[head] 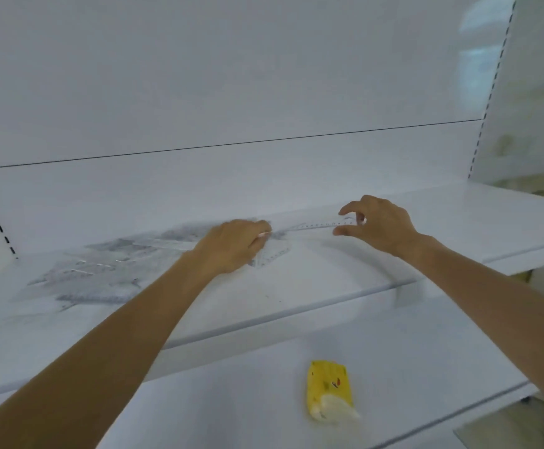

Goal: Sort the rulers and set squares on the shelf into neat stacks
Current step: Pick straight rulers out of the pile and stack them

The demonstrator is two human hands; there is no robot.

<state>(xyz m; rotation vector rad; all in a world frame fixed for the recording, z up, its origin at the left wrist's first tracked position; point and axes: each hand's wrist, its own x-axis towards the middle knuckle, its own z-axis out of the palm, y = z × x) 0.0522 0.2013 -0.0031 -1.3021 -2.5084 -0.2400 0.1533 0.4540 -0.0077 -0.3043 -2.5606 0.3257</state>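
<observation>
A clear plastic ruler (316, 225) lies along the back of the white shelf (329, 286). My right hand (381, 223) pinches its right end between thumb and fingers. My left hand (235, 246) grips its left end, fingers curled over it. Under and just right of my left hand lies another clear ruler or set square (269, 256). A loose heap of several transparent rulers and set squares (102, 273) spreads across the shelf to the left of my left hand, blurred and overlapping.
A yellow tissue packet (329, 388) lies on the lower shelf (231, 400) in front. The white back panel (231, 76) rises behind the shelf. Slotted uprights (487, 102) stand at the right and left edges.
</observation>
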